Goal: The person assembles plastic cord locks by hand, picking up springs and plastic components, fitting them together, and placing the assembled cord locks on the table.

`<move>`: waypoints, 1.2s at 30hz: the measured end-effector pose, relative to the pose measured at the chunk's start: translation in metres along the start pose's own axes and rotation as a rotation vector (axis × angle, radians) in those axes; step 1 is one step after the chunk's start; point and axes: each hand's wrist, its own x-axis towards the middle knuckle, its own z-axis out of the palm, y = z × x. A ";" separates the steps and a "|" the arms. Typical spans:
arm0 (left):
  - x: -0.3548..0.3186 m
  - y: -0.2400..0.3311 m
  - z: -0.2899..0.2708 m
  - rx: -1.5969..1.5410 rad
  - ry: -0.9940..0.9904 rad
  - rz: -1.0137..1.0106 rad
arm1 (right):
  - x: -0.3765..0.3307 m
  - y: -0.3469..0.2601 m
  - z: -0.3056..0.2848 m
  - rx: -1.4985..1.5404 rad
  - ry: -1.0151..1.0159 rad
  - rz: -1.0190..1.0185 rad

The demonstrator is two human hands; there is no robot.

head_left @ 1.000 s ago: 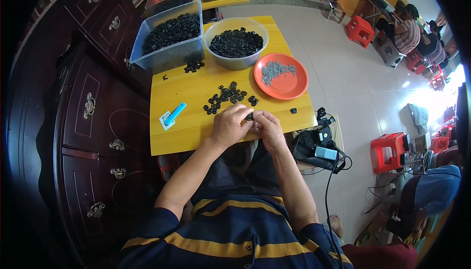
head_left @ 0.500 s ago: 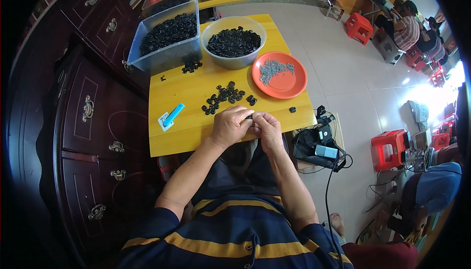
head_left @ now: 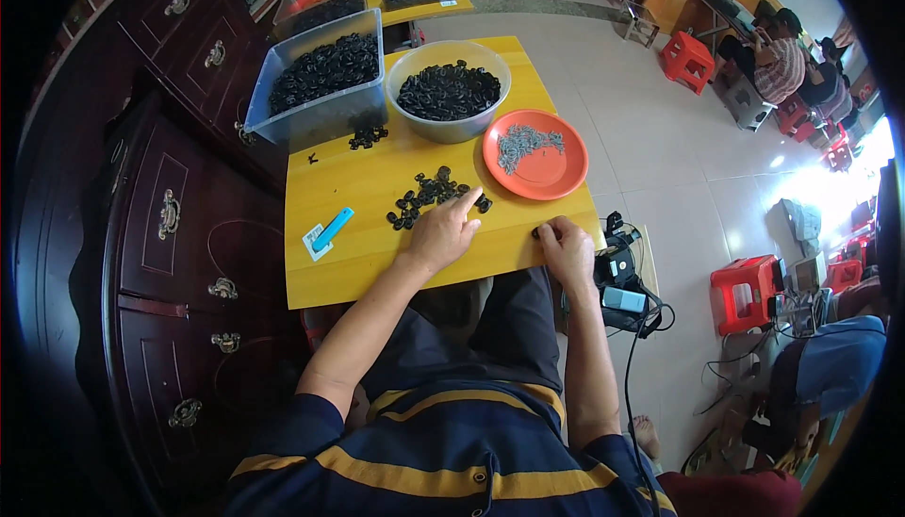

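My left hand (head_left: 441, 236) reaches over the table with its index finger stretched out and thumb apart. The fingertip is beside a loose cluster of small black oval pieces (head_left: 411, 202), and nothing shows in that hand. Near the table's right edge, my right hand (head_left: 569, 251) is closed, its fingertips at the tabletop. A small black piece (head_left: 536, 232) shows at those fingertips, mostly covered. An orange plate (head_left: 551, 184) beyond the hands bears small grey pieces (head_left: 524, 147), too small to name.
A clear round tub (head_left: 438, 127) and a bluish bin (head_left: 316, 119), both full of black pieces, stand at the back of the yellow table (head_left: 368, 272). A light-blue handled tool (head_left: 333, 229) lies at left. Dark drawers flank the left side; a black bag (head_left: 617, 267) with cables sits right.
My hands have come apart from their shared hold on a small black piece. The left went forward to the cluster; the right moved rightward to the table's edge.
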 end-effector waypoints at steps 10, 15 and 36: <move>0.013 -0.009 0.020 0.122 0.134 0.001 | 0.009 0.004 -0.012 -0.133 0.100 -0.005; 0.013 -0.014 0.021 0.087 0.178 0.005 | -0.008 -0.017 0.009 0.098 0.185 -0.171; -0.001 -0.017 0.017 0.178 0.202 0.079 | -0.013 -0.047 0.059 0.465 -0.051 -0.196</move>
